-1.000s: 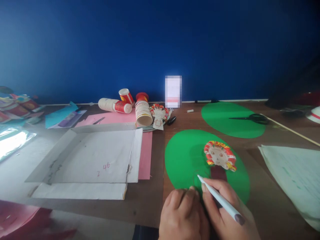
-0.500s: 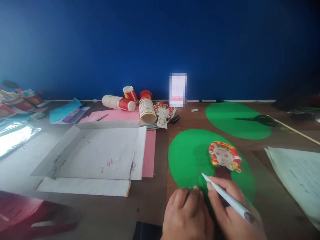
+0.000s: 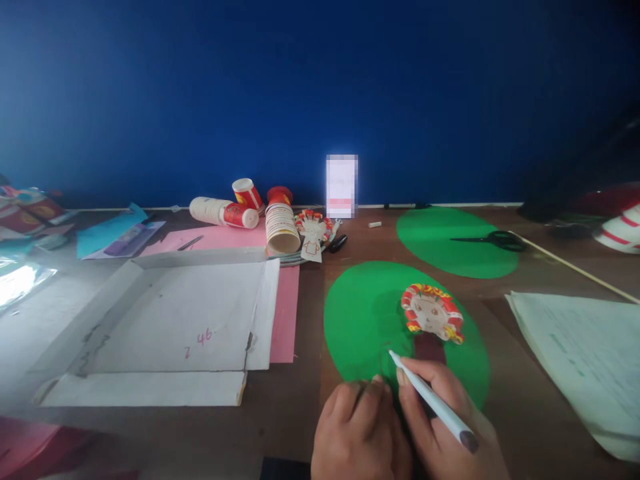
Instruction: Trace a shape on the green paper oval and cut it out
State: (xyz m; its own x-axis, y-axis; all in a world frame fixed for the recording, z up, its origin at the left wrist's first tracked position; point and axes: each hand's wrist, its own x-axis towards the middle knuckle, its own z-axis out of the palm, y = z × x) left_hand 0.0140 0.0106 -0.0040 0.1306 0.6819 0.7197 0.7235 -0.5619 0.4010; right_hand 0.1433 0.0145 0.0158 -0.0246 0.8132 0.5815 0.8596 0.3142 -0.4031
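Green disc [image 3: 360, 307]: Slip and Smear Risks

Located flat on the desk [image 3: 367, 243], right of centre, towards the near edge. Steadied at its near side by the left hand [image 3: 357, 427], with fingers curled; impossible to tell whether also pinching the rim. Marker [image 3: 434, 403] gripped pen-fashion in the right hand [image 3: 450, 427], with its tip at a faint outline [image 3: 384, 363] on the disc. Face cutout [image 3: 433, 317] just beyond that hand, above a brown strip [image 3: 430, 347].

Possible faults, by judgement:
- Rotation of the disc, from too light a left-hand press.
- Smearing of fresh ink, from fingers dragging across the outline.
- Displacement of the face cutout, from a right-hand knock, if unattached; attachment impossible to confirm.

Change from half a second ago: whole view shifted, with desk items farther left in frame; red-striped cup [image 3: 623, 230] now showing towards the desk's far right corner. Marker tip at nearly the same spot on the disc; no clear growth in the outline.
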